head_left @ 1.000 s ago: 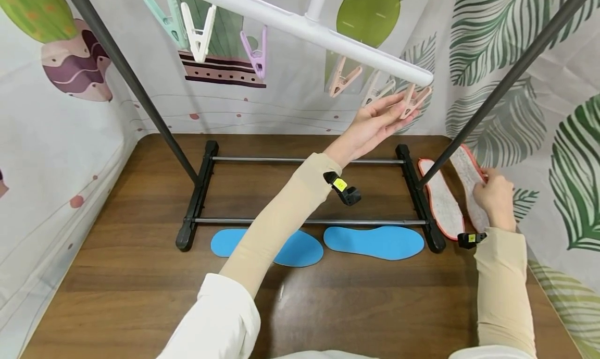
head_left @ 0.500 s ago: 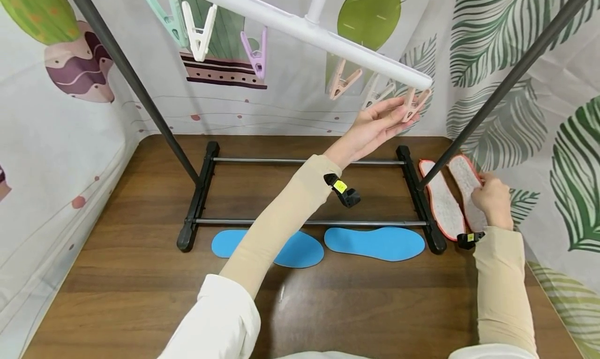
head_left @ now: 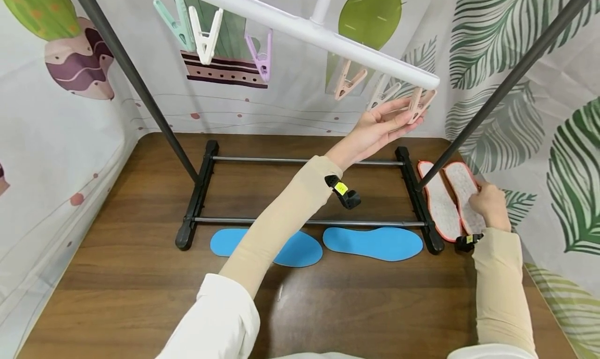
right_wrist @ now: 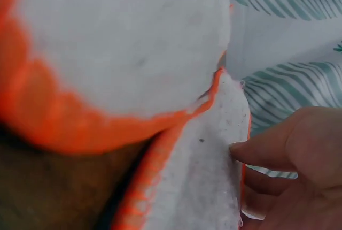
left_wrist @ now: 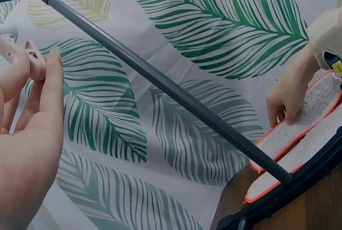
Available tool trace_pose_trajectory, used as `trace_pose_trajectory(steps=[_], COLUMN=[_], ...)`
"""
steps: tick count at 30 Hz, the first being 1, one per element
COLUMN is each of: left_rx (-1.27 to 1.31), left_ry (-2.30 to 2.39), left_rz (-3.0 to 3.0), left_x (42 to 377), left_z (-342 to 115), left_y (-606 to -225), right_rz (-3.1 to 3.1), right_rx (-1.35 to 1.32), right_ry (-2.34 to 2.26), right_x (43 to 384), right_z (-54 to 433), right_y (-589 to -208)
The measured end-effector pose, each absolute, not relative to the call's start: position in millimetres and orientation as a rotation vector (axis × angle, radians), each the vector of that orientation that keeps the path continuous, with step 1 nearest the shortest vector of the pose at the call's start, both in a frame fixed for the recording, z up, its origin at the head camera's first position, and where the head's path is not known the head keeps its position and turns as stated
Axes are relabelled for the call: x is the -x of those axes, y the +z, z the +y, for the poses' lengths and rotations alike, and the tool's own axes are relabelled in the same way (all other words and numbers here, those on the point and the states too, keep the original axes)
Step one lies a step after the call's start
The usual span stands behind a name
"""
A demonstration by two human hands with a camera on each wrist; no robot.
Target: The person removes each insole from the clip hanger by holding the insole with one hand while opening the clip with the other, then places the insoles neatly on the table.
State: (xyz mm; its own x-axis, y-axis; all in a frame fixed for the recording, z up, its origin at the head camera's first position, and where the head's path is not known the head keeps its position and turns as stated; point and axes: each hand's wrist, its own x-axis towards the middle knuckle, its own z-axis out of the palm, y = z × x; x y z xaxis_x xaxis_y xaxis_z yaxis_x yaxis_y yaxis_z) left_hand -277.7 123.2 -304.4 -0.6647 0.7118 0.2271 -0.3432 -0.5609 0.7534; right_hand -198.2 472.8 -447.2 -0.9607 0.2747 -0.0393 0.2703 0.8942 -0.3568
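My left hand (head_left: 377,130) is raised to the right end of the white bar (head_left: 328,38). Its thumb and fingers pinch a pale pink clothespin (head_left: 419,106) that hangs there; the left wrist view shows the same clothespin (left_wrist: 33,61) between thumb and fingers. At the right side of the table, my right hand (head_left: 491,205) grips the outer edge of a grey insole (head_left: 465,192) with orange stitching, thumb on top and fingers at the side. A matching insole (head_left: 440,202) lies beside it, close to the black stand foot.
Two blue insoles (head_left: 375,243) lie in front of the stand's lower rail (head_left: 300,222), one partly behind my left forearm. More clothespins, among them a purple one (head_left: 260,57), hang from the bar. A slanted dark pole (head_left: 506,85) rises between my hands. Patterned curtain surrounds the table.
My right hand has drawn its grey insole a little toward me and left, closer to the matching one. My left hand stays on the pink clothespin, and the bar has shifted slightly.
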Motion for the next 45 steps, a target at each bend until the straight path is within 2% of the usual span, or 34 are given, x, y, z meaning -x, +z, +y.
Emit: trace_pose_trajectory(steps=[27,31,35,40,45], left_rx=[-0.667,-0.679,-0.655,-0.631,-0.633], left_ry=[2.22,2.218,2.227,2.226,2.256], left_rz=[0.996,1.008,1.001,0.97,0.964], left_x=[270,269,267,265,264], left_z=[126,127,128,130,133], left_y=[-299,-297,-294,-291,-288], right_rz=[-2.931,-2.708,-2.207,-1.655,-1.502], right_rx=[0.506,0.628,0.661,0.479,0.234], right_ry=[0.694,0.711,0.692,0.829,0.943], right_x=[189,191,199,203,196], right_z=[473,467,455,432,386], right_y=[-454,-453,-449,-423,-380])
